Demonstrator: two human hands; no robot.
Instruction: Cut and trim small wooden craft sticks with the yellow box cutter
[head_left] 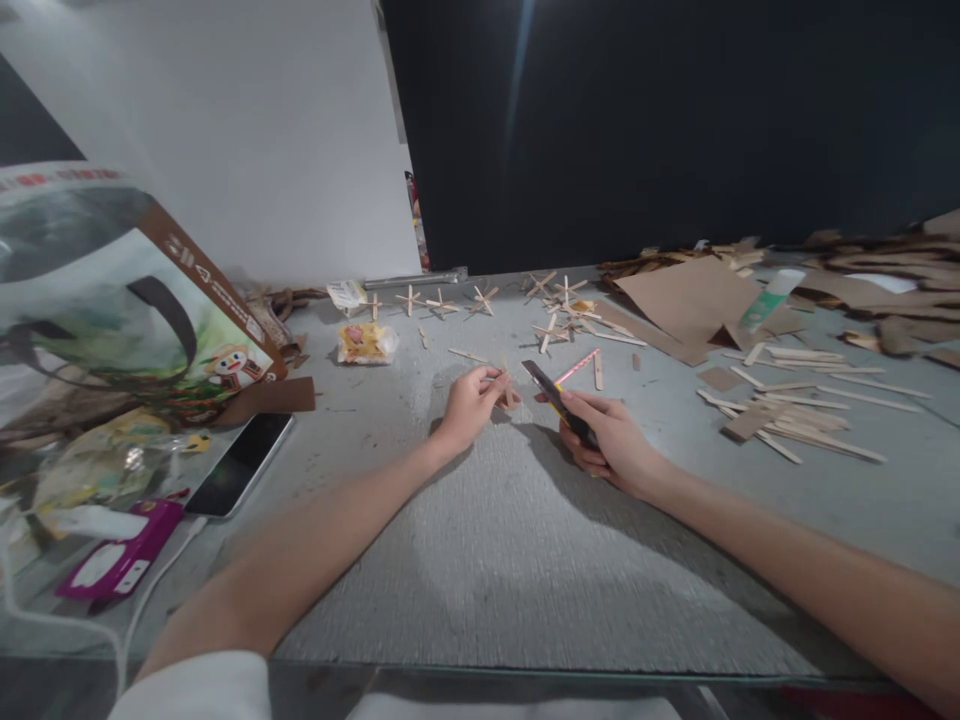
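Observation:
My left hand (471, 405) is closed in a pinch on a small piece of wooden stick (508, 390) over the middle of the table. My right hand (606, 438) grips a black and yellow utility knife (564, 405), its tip pointing up and left toward the left hand, with a gap between them. Just beyond the knife lies a pink and white striped straw-like strip (577, 368), with a short wooden stick (598, 372) beside it. Another thin stick (468, 355) rests behind my left hand.
Several star-shaped stick pieces (442, 304) line the back. To the right lie loose wooden sticks (817, 410), brown cardboard (686, 305) and a green-white glue tube (772, 300). At left are a phone (241, 465), a purple device (124, 555), a printed bag (150, 300) and a yellow packet (366, 344).

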